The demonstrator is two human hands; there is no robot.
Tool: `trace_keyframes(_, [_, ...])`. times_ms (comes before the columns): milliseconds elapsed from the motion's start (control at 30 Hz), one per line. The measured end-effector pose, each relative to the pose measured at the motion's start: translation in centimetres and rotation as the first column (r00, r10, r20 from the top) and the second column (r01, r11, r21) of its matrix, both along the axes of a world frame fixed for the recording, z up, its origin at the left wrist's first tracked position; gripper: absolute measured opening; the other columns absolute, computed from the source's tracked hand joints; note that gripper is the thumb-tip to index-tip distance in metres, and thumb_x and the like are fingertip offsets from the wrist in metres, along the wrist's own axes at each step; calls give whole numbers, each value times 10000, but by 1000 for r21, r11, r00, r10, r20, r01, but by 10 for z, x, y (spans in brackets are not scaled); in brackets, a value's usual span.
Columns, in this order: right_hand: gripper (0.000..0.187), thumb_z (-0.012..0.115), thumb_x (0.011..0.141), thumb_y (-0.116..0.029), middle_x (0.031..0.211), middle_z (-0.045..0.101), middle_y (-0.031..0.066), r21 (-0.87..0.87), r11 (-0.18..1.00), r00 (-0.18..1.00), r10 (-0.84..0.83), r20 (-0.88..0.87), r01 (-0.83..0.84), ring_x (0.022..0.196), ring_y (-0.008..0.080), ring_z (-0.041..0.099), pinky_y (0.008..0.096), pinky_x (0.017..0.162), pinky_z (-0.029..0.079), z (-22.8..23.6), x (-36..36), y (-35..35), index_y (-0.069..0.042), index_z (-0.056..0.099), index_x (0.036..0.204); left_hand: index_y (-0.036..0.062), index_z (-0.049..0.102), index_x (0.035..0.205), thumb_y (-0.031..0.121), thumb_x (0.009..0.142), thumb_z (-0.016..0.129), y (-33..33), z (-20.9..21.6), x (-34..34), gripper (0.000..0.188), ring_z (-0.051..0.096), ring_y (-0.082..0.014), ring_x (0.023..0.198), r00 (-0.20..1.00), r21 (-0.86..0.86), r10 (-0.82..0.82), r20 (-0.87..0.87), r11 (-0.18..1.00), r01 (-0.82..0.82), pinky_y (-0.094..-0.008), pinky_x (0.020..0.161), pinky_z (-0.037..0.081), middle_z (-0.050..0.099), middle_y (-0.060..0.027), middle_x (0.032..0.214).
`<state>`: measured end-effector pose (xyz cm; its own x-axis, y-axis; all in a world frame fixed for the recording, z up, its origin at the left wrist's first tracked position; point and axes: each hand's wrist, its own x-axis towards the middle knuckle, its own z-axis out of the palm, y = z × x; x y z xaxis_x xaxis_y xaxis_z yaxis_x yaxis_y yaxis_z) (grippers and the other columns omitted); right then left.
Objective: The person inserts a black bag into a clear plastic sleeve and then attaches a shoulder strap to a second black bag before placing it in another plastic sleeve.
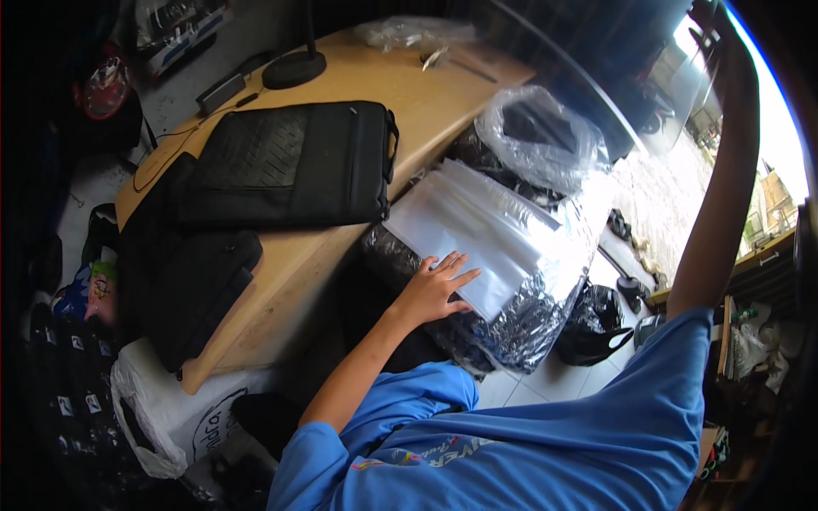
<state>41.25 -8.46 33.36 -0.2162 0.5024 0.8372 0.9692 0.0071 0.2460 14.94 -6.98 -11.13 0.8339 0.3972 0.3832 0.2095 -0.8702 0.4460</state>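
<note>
My left hand (439,289) lies with its fingers spread on a stack of flat clear plastic bags (477,230). The stack rests on a large bundle (520,328) wrapped in shiny clear plastic, with dark contents. High at the far right, my right arm is raised and my right hand (709,30) grips a clear plastic bag (588,64), which hangs blurred across the top of the view. My right fingers are dark and partly cut off by the rim. A crumpled clear plastic bag (545,145) sits at the bundle's far end.
On the wooden table (434,111) at the left lie a black laptop bag (290,162), a round black stand base (294,70) and a cable. Black fabric hangs over its near edge. A black plastic bag (592,324) stands on the tiles. Cluttered shelves (750,341) line the right.
</note>
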Motion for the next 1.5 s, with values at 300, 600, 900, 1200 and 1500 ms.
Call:
trace_keyframes(300, [384, 506, 948, -350, 823, 692, 66, -74, 746, 492, 357, -794, -662, 746, 108, 638, 254, 633, 484, -156, -149, -4, -10, 682, 974, 3, 464, 1258, 360, 946, 500, 16, 207, -44, 476, 614, -215, 982, 440, -537, 310, 843, 537, 651, -318, 819, 502, 620, -126, 1069])
trace_keyframes(600, [321, 648, 854, -290, 875, 669, 114, -167, 745, 626, 390, -675, -645, 849, 188, 651, 305, 730, 501, -185, -206, -10, -16, 649, 1020, 13, 663, 978, 99, 866, 628, 16, 222, -112, 146, 643, -136, 675, 311, -640, 602, 736, 466, 611, -240, 593, 516, 661, -70, 770])
trace_keyframes(900, [454, 781, 679, -239, 766, 618, 120, 20, 274, 178, 678, -713, -962, 699, 286, 631, 345, 599, 496, -170, -321, -31, -8, 519, 969, 45, 607, 752, 235, 788, 744, -50, 254, -230, 238, 465, -31, 497, 513, -715, 658, 551, 690, -116, -184, 457, 353, 548, 13, 597])
trace_keyframes(1200, [127, 570, 901, -78, 804, 634, 37, 313, -141, -324, 61, -944, -939, 724, 89, 592, 239, 662, 483, -215, -377, -7, 23, 599, 971, -14, 619, 825, 198, 861, 665, -90, 235, -328, 220, 401, -23, 467, 310, -685, 834, 456, 551, -477, -194, 402, 293, 536, 14, 608])
trace_keyframes(1500, [91, 498, 926, -70, 841, 599, 55, 623, 195, -646, -88, -758, -758, 797, 129, 631, 246, 647, 498, -240, -361, -1, 2, 520, 975, -38, 643, 1011, 105, 863, 638, -114, 243, -361, 206, 396, -16, 473, 249, -540, 937, 247, 346, -768, -176, 418, 304, 561, 2, 664])
